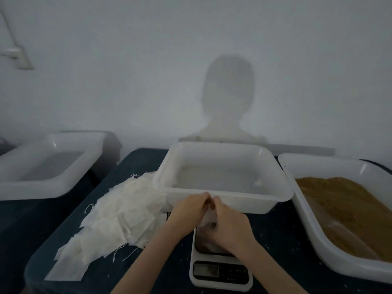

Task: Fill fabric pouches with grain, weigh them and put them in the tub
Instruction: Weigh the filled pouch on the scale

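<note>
1. Pouch (206, 219) is sitting between both hands right over the scale (220, 270), just in front of the near wall of the middle tub (224, 198); it's thin white fabric and mostly hidden, so I can't tell how full it is.
2. Left hand (188, 211) is curling its fingers onto the pouch's top edge; right hand (229, 228) is doing the same from the other side, fingertips nearly touching the left ones; both are pinching the pouch, looks like at the mouth or the drawstring.
3. My guess at the step: they're either pulling the mouth open or cinching it closed at the weighing stage; the scale's display is too dim to read.
4. Grain (343, 211) is piling up brown in the tub on the right, well apart from the hands; the heap of spare pouches (118, 215) is lying to the left of the scale.
5. Next move probably needs the pouch resting freely on the platform with both hands off it, or the reading's gonna be wrong; then it's a short lift over the rim into the middle tub, which is looking nearly bare; another tub (42, 166) is sitting far left.
</note>
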Motion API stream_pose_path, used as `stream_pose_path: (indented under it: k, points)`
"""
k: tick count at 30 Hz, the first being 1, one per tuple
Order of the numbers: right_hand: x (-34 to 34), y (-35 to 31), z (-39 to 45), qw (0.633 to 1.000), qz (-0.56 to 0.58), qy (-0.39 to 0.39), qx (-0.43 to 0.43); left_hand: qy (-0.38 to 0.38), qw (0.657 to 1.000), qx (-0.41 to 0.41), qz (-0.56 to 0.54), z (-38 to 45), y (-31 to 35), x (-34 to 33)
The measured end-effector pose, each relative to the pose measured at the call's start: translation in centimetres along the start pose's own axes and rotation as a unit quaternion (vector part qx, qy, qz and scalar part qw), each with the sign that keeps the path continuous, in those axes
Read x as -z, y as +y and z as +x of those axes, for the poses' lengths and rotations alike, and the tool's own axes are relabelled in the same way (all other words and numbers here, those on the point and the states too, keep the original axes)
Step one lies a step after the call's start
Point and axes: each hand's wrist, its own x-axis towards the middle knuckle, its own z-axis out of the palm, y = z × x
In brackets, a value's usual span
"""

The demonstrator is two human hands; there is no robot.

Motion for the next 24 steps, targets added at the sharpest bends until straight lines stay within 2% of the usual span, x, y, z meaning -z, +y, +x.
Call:
stream_pose_path:
  k: [4, 6, 9, 12, 15, 17, 20, 22, 24]
  points:
    - [1.6, 0.5, 1.4, 0.998, 0.005, 0.052, -0.017, 0.041, 0.999, -0.007, 0.001, 2.0, 1.9, 1.7]
    - [2.7, 0.8, 2.3, 0.997, 0.038, 0.066, -0.018, 0.053, 0.996, 0.010, -0.075, 3.2, 2.5, 3.0]
    - [4.5, 1.0, 3.6, 0.994, 0.087, 0.069, -0.014, 0.109, 0.980, 0.053, -0.158, 5.3, 2.7, 4.7]
    - [5.4, 1.2, 5.3, 0.995, 0.048, 0.086, 0.003, 0.153, 0.962, 0.101, -0.204, 7.7, 2.8, 5.2]
    - [5.4, 1.7, 7.9, 0.993, 0.021, 0.118, -0.022, 0.174, 0.953, 0.127, -0.213, 9.6, 2.6, 4.2]
    - [5.1, 2.5, 9.6, 0.993, -0.007, 0.106, -0.053, 0.155, 0.960, 0.138, -0.190, 10.5, 2.0, 2.9]
    - [3.7, 3.7, 11.1, 0.995, -0.067, 0.036, -0.063, 0.097, 0.975, 0.164, -0.111, 11.0, 0.3, 0.8]
    - [3.0, 4.2, 11.5, 0.994, -0.086, -0.015, -0.061, 0.027, 0.986, 0.161, -0.043, 11.2, -0.8, -0.3]
    - [2.7, 4.6, 11.9, 0.995, -0.059, -0.061, -0.056, -0.085, 0.988, 0.129, -0.007, 11.5, -1.5, -0.8]
